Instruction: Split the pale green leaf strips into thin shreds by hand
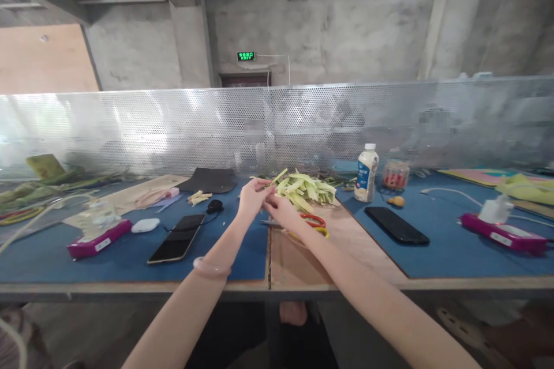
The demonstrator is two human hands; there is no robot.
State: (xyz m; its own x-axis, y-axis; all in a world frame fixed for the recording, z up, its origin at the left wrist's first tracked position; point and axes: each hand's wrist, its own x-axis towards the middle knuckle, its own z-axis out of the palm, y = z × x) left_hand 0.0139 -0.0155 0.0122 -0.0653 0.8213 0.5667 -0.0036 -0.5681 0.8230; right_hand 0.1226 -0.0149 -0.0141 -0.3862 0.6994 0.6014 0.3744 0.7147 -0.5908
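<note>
My left hand (252, 197) and my right hand (282, 209) meet over the middle of the table, their fingertips pinched together. What they hold, if anything, is too small to make out. Just beyond my right hand lies a heap of pale green leafy strips (305, 189), with its left end close to my fingers. A pair of scissors (314, 221) with red and yellow handles rests under my right wrist, partly covered by it, and its blades point left.
Left of my hands are a phone (178, 239), a white earbud case (145, 225) and a purple power strip (100, 238). To the right stand a bottle (366, 174) and a jar (395, 175), with another phone (396, 225) before them. A perforated metal screen (208, 127) runs behind the table.
</note>
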